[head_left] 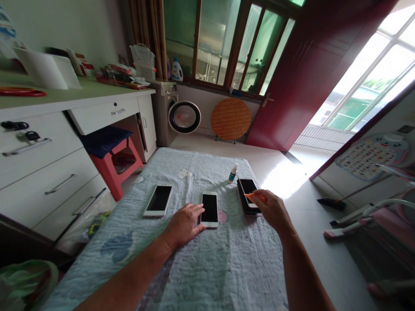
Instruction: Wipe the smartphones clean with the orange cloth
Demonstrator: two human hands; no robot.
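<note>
A white phone (pixel 210 209) with a dark screen lies face up on the quilted cover. My left hand (pixel 185 222) rests at its left side, fingers stretched out and touching its edge, thumb near the bottom corner. In my right hand (pixel 270 209) is a small orange item (pixel 249 196), perhaps a cloth, pinched between the fingers. That hand is over a second white-edged phone (pixel 249 187), which lies on a dark stack (pixel 244 203) of flat things. Further left lies a third white phone (pixel 158 199), screen dark. Behind the stack stands a small spray bottle (pixel 232 173) with a white top.
A pale blue quilted cover (pixel 201 263) spreads over the surface before me. On the left are white drawers (pixel 61 172) and a red stool (pixel 116 166). A washing machine (pixel 167 116) has its door open, near a round wooden tabletop (pixel 231 119). Chair legs (pixel 359 220) stand at right.
</note>
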